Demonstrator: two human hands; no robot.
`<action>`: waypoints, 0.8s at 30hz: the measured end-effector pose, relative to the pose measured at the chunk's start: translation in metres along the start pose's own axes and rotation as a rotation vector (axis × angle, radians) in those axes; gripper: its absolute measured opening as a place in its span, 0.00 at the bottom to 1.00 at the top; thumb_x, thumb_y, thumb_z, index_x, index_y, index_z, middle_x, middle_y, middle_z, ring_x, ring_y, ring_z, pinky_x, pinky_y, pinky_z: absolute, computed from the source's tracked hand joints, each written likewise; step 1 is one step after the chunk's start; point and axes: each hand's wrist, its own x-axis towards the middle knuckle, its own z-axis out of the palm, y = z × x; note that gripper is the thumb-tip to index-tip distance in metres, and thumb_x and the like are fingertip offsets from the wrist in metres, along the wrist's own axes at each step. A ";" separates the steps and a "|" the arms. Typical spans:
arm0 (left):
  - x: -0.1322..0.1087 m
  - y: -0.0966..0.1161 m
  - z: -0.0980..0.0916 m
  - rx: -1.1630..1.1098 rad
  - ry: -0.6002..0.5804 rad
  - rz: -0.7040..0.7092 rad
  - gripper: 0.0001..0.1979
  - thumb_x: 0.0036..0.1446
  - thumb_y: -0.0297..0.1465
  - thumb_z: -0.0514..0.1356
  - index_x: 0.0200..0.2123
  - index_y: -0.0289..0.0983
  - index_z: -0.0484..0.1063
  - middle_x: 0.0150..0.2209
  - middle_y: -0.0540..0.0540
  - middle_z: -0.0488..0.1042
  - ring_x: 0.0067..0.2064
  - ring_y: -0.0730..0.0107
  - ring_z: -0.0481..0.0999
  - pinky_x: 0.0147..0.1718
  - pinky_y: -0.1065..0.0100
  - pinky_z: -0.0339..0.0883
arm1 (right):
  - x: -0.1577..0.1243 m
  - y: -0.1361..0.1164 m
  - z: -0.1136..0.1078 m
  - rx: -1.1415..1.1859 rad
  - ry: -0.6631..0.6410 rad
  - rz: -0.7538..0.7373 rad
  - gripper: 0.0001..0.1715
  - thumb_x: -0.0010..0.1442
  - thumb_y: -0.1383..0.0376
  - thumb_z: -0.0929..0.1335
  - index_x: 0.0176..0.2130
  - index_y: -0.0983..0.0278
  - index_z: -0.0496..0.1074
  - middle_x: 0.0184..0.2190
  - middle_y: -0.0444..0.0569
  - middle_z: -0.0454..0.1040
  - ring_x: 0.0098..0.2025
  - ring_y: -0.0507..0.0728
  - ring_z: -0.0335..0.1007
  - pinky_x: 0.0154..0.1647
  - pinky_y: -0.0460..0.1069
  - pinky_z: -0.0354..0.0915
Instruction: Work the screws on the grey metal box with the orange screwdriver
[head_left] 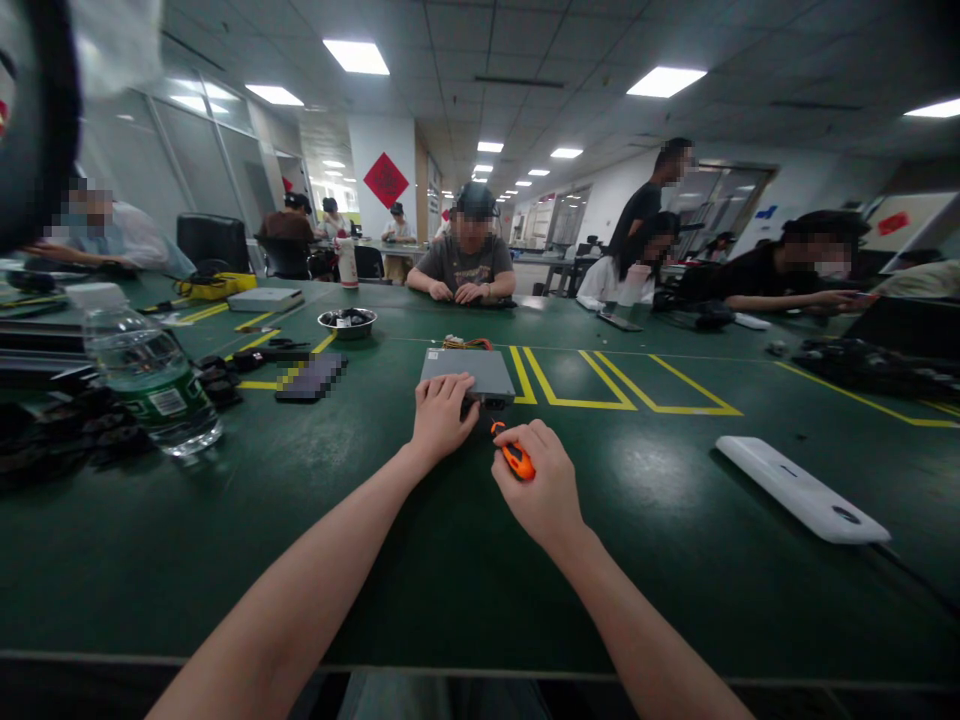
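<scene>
A flat grey metal box (480, 372) lies on the green table (420, 560) straight ahead of me. My left hand (441, 415) rests on its near left corner, fingers curled over the edge and pressing it down. My right hand (538, 480) is closed around an orange-handled screwdriver (514, 456), whose tip points at the box's near side. A small bundle of coloured wires (466, 343) shows just behind the box.
A water bottle (150, 372) and dark parts stand at left, a metal bowl (347, 321) farther back, a white flat device (801, 488) at right. Yellow tape lines (600, 390) mark the table. Several people sit along the far and side edges.
</scene>
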 end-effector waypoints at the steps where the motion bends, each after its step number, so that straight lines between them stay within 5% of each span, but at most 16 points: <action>1: 0.000 0.000 0.000 0.003 0.000 0.000 0.16 0.55 0.35 0.53 0.48 0.42 0.65 0.51 0.46 0.68 0.52 0.59 0.63 0.50 0.56 0.51 | 0.000 0.000 0.000 0.008 0.000 0.004 0.05 0.55 0.65 0.62 0.31 0.62 0.66 0.30 0.47 0.66 0.33 0.54 0.62 0.35 0.49 0.59; 8: 0.000 0.000 0.001 0.002 0.007 0.001 0.16 0.55 0.34 0.53 0.48 0.42 0.64 0.51 0.46 0.68 0.52 0.59 0.63 0.50 0.57 0.51 | 0.000 0.001 0.001 0.102 -0.030 0.204 0.10 0.58 0.59 0.60 0.37 0.62 0.61 0.23 0.41 0.66 0.23 0.50 0.62 0.25 0.46 0.57; 13: 0.000 0.000 0.000 0.006 -0.006 0.003 0.16 0.55 0.34 0.53 0.48 0.41 0.64 0.52 0.46 0.68 0.52 0.59 0.63 0.50 0.56 0.51 | -0.001 0.001 0.002 -0.011 -0.040 0.013 0.03 0.51 0.68 0.63 0.31 0.63 0.64 0.29 0.45 0.67 0.32 0.53 0.63 0.35 0.48 0.58; 18: 0.000 -0.001 0.002 0.005 0.016 -0.002 0.16 0.55 0.34 0.54 0.47 0.41 0.65 0.51 0.47 0.69 0.52 0.60 0.63 0.50 0.57 0.51 | -0.002 0.002 0.005 -0.019 -0.032 -0.017 0.02 0.52 0.67 0.63 0.30 0.63 0.64 0.29 0.45 0.67 0.32 0.53 0.63 0.36 0.49 0.58; 24: -0.001 -0.001 0.002 0.004 0.022 -0.002 0.16 0.54 0.34 0.55 0.47 0.42 0.65 0.50 0.47 0.69 0.51 0.60 0.63 0.50 0.57 0.50 | -0.001 0.002 0.003 0.104 -0.020 0.216 0.13 0.58 0.57 0.60 0.39 0.62 0.58 0.21 0.40 0.66 0.22 0.51 0.63 0.25 0.46 0.56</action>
